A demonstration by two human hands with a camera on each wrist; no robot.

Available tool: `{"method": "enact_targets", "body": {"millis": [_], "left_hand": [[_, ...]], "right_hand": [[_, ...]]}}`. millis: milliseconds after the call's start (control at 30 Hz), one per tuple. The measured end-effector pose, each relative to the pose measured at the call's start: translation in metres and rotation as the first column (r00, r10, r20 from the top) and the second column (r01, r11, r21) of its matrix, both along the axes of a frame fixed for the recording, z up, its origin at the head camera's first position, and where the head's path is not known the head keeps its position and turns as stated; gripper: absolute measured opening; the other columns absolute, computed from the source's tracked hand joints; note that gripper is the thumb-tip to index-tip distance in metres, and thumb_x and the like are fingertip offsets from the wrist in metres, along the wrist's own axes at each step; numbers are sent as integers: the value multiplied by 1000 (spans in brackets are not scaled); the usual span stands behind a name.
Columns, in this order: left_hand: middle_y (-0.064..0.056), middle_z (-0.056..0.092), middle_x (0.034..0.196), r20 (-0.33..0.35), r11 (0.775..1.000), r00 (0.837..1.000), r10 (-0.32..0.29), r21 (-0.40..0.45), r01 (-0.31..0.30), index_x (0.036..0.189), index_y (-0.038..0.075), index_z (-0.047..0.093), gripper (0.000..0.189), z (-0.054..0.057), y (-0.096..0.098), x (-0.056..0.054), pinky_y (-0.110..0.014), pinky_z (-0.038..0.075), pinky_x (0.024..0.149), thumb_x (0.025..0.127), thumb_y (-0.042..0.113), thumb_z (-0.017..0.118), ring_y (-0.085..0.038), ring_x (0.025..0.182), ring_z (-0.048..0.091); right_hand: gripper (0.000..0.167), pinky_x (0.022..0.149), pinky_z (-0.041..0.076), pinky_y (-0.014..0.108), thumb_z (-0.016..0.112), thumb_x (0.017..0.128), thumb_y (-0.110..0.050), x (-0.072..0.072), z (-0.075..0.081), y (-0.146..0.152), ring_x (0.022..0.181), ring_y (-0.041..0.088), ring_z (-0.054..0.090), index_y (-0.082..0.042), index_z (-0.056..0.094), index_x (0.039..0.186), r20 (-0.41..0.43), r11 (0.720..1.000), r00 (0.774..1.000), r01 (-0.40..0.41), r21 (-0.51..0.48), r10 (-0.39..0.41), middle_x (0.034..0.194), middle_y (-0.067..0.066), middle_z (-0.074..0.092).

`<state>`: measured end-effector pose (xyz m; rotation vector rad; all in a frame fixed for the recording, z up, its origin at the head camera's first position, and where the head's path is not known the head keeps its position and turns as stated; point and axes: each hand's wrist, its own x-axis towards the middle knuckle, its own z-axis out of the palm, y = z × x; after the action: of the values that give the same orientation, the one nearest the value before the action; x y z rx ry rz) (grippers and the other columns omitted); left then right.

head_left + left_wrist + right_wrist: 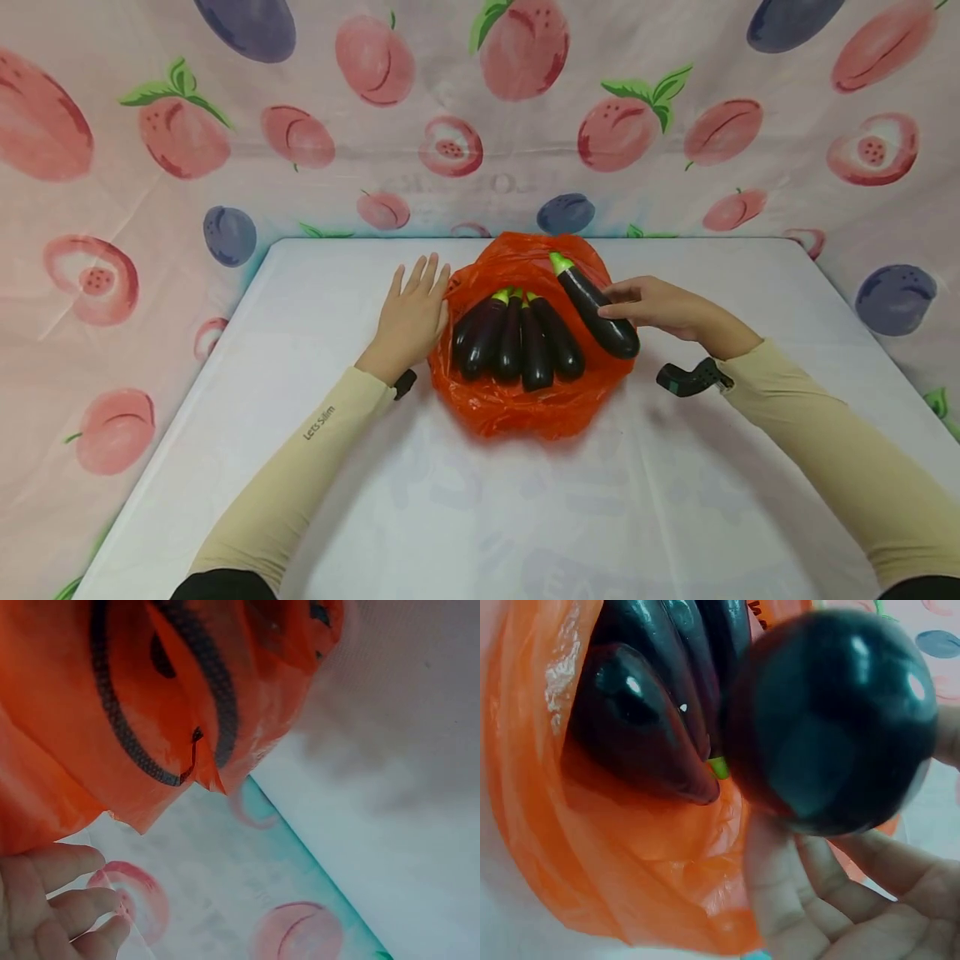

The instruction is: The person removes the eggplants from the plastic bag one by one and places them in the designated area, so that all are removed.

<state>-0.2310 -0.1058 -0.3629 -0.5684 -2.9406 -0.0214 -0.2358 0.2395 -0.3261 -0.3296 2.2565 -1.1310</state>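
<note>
Eggplant with long, glossy, nearly black body and light-green cap [587, 298] is in the right grip [651, 307], over the right side of a crumpled red-orange plastic bag [525, 414] on the white bench [465, 500]. This right grip is partly closed, and its thumb and fingers hold the thicker half. The left grip [408, 317] has nearly straight fingers at the left edge of the bag; I see nothing held in it. The eggplant is probably firm, rather heavy toward its round end, and its smooth skin may slip or bruise under hard pressing. A good hold is around the thick middle, with fingers spread, not by the narrow cap. Similar dark, shiny eggplants [510, 343] lie side by side inside the bag.
</note>
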Motion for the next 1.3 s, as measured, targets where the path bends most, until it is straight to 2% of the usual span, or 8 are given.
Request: {"method": "enact_targets", "body": {"millis": [133,267,433,733,867,967,1200,1300], "left_hand": [[-14,18,157,7,1000,1000,7,-3,-7,149,6,24,55,0,-2,0,-50,8,119,100,26,35,-29,147,15],[-14,16,157,27,1000,1000,9,-5,-9,150,6,22,55,2,-2,-1,-50,7,119,100,27,33,-29,147,13],[-14,16,157,36,1000,999,5,1,-5,150,5,21,56,3,-2,-1,-49,6,119,100,27,33,-29,147,13],[-14,17,157,35,1000,999,-9,11,9,150,5,21,56,0,-2,-1,-49,6,119,100,26,34,-29,147,14],[-14,16,157,42,1000,999,-9,13,8,150,5,21,56,-1,-2,0,-49,5,119,100,26,34,-29,147,14],[-14,16,157,41,1000,999,-10,14,9,150,5,22,56,-1,-2,0,-49,5,119,100,26,34,-29,147,14],[-15,17,157,38,1000,999,-17,8,17,150,5,22,55,-1,-3,1,-49,7,119,100,26,35,-29,147,15],[-15,17,157,40,1000,999,-18,4,17,150,5,22,55,-1,-3,2,-49,7,119,100,25,35,-29,146,15]], "right_hand": [[59,109,32,56,53,94,-26,3,3,4,127,37,42,9,36,139,12,998,999,-43,34,42,140,26,43],[56,107,36,54,53,95,-27,4,5,11,120,31,49,7,39,137,-12,998,999,-46,41,47,135,24,48],[52,105,39,52,52,95,-27,4,12,18,108,19,56,5,43,135,-54,1000,998,-17,22,18,130,21,52],[57,109,33,52,52,96,-27,2,31,32,100,4,57,4,36,141,-84,997,993,78,-8,-79,134,20,48],[60,99,47,29,53,96,-28,-2,38,43,95,0,58,3,33,143,-91,991,987,134,-26,-136,125,4,56],[62,84,47,13,52,96,-28,-6,42,52,94,-1,58,3,30,144,-91,984,982,163,-65,-168,111,-14,58],[60,81,47,11,50,97,-25,-13,43,76,94,-7,57,10,29,142,-120,967,964,222,-123,-237,100,-25,57],[53,79,49,11,51,96,-24,-17,41,87,91,-9,59,2,35,140,-107,950,950,276,-143,-292,96,-27,59]]}}
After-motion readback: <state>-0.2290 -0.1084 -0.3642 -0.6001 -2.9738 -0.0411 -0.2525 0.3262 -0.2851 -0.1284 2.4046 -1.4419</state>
